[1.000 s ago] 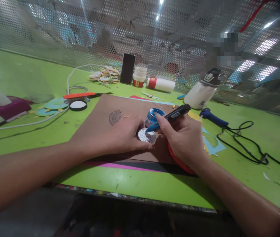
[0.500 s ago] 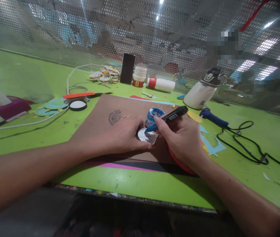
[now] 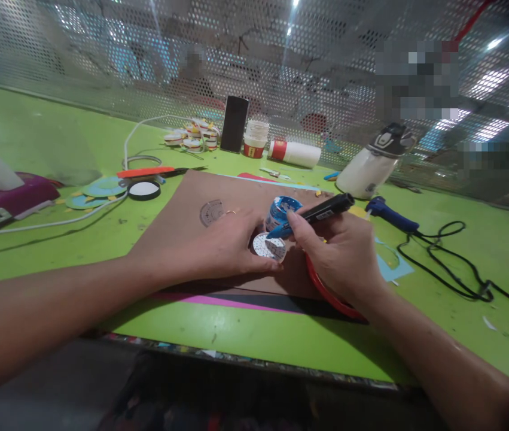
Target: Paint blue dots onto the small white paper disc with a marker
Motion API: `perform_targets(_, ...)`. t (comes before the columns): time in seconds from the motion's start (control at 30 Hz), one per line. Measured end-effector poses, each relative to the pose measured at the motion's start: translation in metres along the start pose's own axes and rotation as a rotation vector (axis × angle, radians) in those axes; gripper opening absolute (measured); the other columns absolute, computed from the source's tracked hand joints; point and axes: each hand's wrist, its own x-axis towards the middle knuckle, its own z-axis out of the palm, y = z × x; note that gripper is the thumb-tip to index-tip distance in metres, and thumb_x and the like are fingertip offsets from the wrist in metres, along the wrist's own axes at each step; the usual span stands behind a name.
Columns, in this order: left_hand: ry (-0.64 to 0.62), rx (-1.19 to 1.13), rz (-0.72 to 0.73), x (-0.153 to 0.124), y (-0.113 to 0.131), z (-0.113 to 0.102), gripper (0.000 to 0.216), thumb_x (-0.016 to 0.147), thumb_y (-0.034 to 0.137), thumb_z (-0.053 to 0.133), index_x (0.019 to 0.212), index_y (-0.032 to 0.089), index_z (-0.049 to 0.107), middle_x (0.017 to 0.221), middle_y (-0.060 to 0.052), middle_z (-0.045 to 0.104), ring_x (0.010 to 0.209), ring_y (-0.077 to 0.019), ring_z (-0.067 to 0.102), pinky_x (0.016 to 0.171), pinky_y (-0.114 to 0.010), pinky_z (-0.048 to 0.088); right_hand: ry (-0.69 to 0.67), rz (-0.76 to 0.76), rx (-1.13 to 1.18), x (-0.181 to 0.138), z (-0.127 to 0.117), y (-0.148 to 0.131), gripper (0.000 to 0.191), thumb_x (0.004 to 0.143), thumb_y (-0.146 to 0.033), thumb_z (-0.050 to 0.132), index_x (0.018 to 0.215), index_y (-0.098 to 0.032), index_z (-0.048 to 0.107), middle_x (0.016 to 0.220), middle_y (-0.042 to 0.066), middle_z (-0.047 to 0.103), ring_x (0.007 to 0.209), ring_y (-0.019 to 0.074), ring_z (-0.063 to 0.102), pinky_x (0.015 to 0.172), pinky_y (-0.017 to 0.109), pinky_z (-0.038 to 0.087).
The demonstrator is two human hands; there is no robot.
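Note:
My left hand (image 3: pixel 231 245) is closed around the side of a small white disc (image 3: pixel 270 250) dotted with dark marks, thumb at its near edge. In my right hand (image 3: pixel 341 245) is a black marker (image 3: pixel 326 209), its blue tip over the disc's top; whether it touches cannot be made out. Just behind the disc stands a small jar smeared with blue (image 3: pixel 279 214). Beneath lies a brown board (image 3: pixel 168 239) with a clear protractor (image 3: pixel 212 212) on it. A red curved rim (image 3: pixel 330 299) shows partly under my right wrist.
At the back are a phone (image 3: pixel 234 123), paper cups (image 3: pixel 255 140) and a tilted white bottle (image 3: pixel 368 167). A blue-handled tool (image 3: pixel 392 215) with a black cord lies right. To the left are an orange cutter (image 3: pixel 146 172), a black-rimmed lid (image 3: pixel 144 190) and a purple power strip (image 3: pixel 16 197).
The marker has lifted and shifted slightly right with my right hand, uncovering more of the disc. My left hand keeps its hold. The whole view has shifted slightly.

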Motion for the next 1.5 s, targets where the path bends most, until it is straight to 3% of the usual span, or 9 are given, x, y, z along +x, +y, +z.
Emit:
perform_targets(0.4,0.001,-0.038,0.029,-0.001,0.0,0.0,0.034,0.07,0.051,0.07,0.086,0.022,0.06,0.086,-0.003,0.062,0.075,-0.0215,0.054,0.061,-0.032,0.038,-0.049,0.048,0.004,-0.003,0.002,0.004,0.02,0.088,-0.031,0.064,0.075,-0.016,0.068,0.063,0.0,0.07,0.054,0.0129,0.061,0.05,0.024,0.046)
perform_targets(0.7,-0.002,-0.016,-0.021,-0.003,0.005,-0.005,0.039,0.07,0.054,0.071,0.087,0.021,0.061,0.087,-0.004,0.064,0.075,-0.0229,0.056,0.06,-0.032,0.038,0.11,0.046,0.015,0.003,-0.002,-0.003,0.017,0.085,-0.03,0.068,0.071,-0.02,0.067,0.058,-0.001,0.065,0.051,0.0133,0.059,0.049,0.026,0.048)
perform_targets(0.83,-0.014,-0.086,-0.059,-0.005,0.008,-0.006,0.041,0.068,0.054,0.073,0.092,0.022,0.066,0.091,-0.004,0.068,0.079,-0.0241,0.061,0.065,-0.033,0.043,0.3,0.091,0.168,0.012,-0.012,-0.008,0.012,0.083,-0.026,0.068,0.074,-0.019,0.066,0.052,-0.004,0.059,0.044,0.01,0.052,0.045,0.024,0.045)
perform_targets(1.07,-0.074,-0.141,-0.079,-0.004,0.006,-0.01,0.05,0.065,0.046,0.076,0.109,0.022,0.068,0.102,-0.006,0.066,0.09,-0.0275,0.06,0.075,-0.037,0.046,0.37,0.188,0.442,0.029,-0.026,0.01,0.015,0.08,-0.031,0.072,0.084,-0.016,0.069,0.047,-0.007,0.053,0.041,0.0078,0.043,0.041,0.023,0.034)
perform_targets(1.17,-0.091,-0.14,-0.054,-0.004,0.001,-0.01,0.051,0.067,0.043,0.074,0.114,0.023,0.067,0.107,-0.008,0.064,0.093,-0.0275,0.059,0.08,-0.038,0.045,0.321,0.26,0.515,0.034,-0.029,0.015,0.02,0.074,-0.033,0.075,0.077,-0.015,0.068,0.049,-0.005,0.053,0.045,0.0085,0.044,0.045,0.024,0.037)
perform_targets(1.3,-0.117,-0.147,-0.035,-0.004,-0.004,-0.008,0.048,0.07,0.044,0.072,0.113,0.024,0.068,0.107,-0.008,0.063,0.098,-0.0281,0.058,0.083,-0.038,0.045,0.156,0.375,0.508,0.038,-0.031,0.018,0.03,0.069,-0.042,0.072,0.078,-0.014,0.067,0.055,-0.003,0.055,0.05,0.0099,0.047,0.048,0.025,0.041)
perform_targets(1.4,-0.107,-0.162,-0.027,-0.004,-0.004,-0.007,0.043,0.073,0.049,0.071,0.107,0.023,0.068,0.106,-0.007,0.064,0.096,-0.0264,0.057,0.081,-0.036,0.045,0.101,0.416,0.428,0.041,-0.029,0.019,0.039,0.072,-0.05,0.066,0.083,-0.013,0.067,0.057,-0.001,0.057,0.049,0.0114,0.05,0.047,0.026,0.042)
perform_targets(1.5,-0.067,-0.139,-0.034,-0.004,-0.003,-0.006,0.041,0.069,0.046,0.074,0.101,0.021,0.068,0.105,-0.007,0.064,0.096,-0.0269,0.057,0.081,-0.035,0.045,0.032,0.415,0.277,0.045,-0.025,0.02,0.041,0.073,-0.056,0.064,0.067,-0.015,0.063,0.052,0.0,0.056,0.045,0.0113,0.048,0.046,0.026,0.041)
